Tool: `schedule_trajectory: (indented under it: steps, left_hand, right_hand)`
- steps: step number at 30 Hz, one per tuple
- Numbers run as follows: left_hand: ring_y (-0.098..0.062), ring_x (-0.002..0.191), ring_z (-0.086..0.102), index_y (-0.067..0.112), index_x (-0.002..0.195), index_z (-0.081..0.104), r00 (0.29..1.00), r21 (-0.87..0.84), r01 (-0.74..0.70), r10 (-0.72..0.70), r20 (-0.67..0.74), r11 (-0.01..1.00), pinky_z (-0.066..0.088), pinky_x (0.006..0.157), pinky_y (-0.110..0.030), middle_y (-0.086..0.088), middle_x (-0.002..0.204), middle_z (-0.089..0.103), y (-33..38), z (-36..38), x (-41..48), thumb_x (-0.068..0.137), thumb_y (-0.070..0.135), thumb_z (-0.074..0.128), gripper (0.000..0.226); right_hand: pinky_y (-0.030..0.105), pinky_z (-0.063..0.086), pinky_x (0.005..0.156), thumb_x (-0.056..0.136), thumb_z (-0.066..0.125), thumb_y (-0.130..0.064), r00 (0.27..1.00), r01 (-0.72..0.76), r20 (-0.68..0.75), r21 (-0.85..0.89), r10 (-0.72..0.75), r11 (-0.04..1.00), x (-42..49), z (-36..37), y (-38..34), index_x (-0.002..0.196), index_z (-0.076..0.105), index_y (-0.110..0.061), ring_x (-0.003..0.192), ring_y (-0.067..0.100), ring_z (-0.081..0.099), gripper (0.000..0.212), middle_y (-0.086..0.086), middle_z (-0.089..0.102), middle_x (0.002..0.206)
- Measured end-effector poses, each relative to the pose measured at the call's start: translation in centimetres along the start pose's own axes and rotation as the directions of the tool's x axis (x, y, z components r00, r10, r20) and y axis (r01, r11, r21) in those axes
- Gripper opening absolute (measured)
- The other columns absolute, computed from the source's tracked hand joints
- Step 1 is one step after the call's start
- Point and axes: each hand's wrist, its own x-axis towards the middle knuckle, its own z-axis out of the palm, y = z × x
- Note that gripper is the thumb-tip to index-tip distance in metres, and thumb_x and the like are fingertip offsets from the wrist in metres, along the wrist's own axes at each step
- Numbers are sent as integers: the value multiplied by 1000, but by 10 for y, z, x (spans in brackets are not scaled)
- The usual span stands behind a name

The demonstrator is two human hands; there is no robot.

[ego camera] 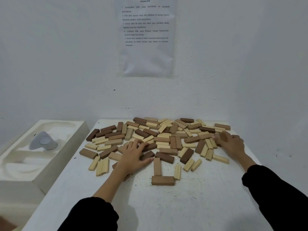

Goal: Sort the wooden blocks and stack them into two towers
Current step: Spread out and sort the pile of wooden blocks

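Small rectangular wooden blocks [164, 135], pale, mid-brown and dark, lie flat in a heap on the white bench [200, 205] behind the lone mid-brown block [163, 180], with long axes pointing every way. They look light, stiff and smooth, so I would pinch one across its long sides. The left hand [133, 157] rests spread flat on them, and the right hand [230, 144] curls over some, its grip unclear.

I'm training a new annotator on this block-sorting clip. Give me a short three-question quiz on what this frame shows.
1. True or false: a finished tower already stands on the table.
2. The left hand rests: A) spread on the blocks; B) on bare table; C) raised in the air.
3. Fill in: the printed sheet hangs on the ___.
Key: 1 false; 2 A; 3 wall.
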Motion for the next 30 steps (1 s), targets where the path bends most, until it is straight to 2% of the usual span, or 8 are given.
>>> schedule_trajectory:
  steps: [4,9,12,18,20,23,25,30]
  left_hand:
    - [-19,121,35,26,136,43,1000,8,-1,1,4,1000,20,103,-31,0,131,39,-1,1,1,67,79,19,91]
    - [-19,121,35,27,135,43,1000,-4,4,-4,-1,1000,20,103,-31,0,130,39,-1,1,1,66,79,20,90]
    - [-20,121,37,26,135,44,1000,-7,6,-6,-8,1000,20,103,-32,-1,130,39,-1,1,1,66,79,20,90]
    - [-23,118,40,23,134,47,999,-32,17,-18,-35,999,23,101,-35,-4,128,42,0,2,2,67,78,24,90]
    - [-23,119,40,22,134,47,999,-32,20,-21,-41,999,23,102,-35,-4,128,43,0,2,2,67,78,24,90]
    - [-22,119,39,22,134,47,999,-14,29,-30,-36,999,22,102,-34,-3,129,42,0,2,3,66,78,22,91]
    - [-23,118,40,19,133,48,998,-17,33,-34,-44,999,23,102,-35,-4,129,42,0,3,3,67,77,23,91]
    - [-23,111,44,15,124,52,998,-51,41,-44,-51,998,27,100,-35,-5,119,45,-1,4,3,68,72,28,84]
  right_hand:
    - [46,26,106,57,44,-89,999,22,44,-104,-18,994,-3,8,-17,133,40,-28,131,34,29,98,16,39,138]
    - [45,29,100,71,64,-66,997,-31,-69,-39,28,999,-5,20,-25,127,46,-23,124,36,32,74,18,40,130]
    - [43,30,99,71,67,-61,997,-68,-33,-23,68,997,-7,19,-29,129,43,-27,123,36,29,71,18,36,129]
    - [44,23,108,70,71,-58,974,-152,164,-46,157,987,0,3,-37,143,28,-30,135,35,12,88,22,21,141]
    - [41,23,107,69,73,-58,961,-142,235,-31,146,989,3,-2,-34,137,37,-25,134,33,22,84,19,35,138]
    - [30,43,79,64,85,-37,960,-188,245,197,137,962,3,-3,-33,102,55,-16,101,21,51,52,9,58,105]
    - [26,40,59,66,84,-17,967,-212,210,340,146,916,-1,-4,-37,87,57,-13,79,18,52,35,9,59,93]
    - [20,35,45,72,73,-11,986,-162,72,578,148,800,0,-5,-75,78,54,-19,72,17,56,21,-1,58,73]
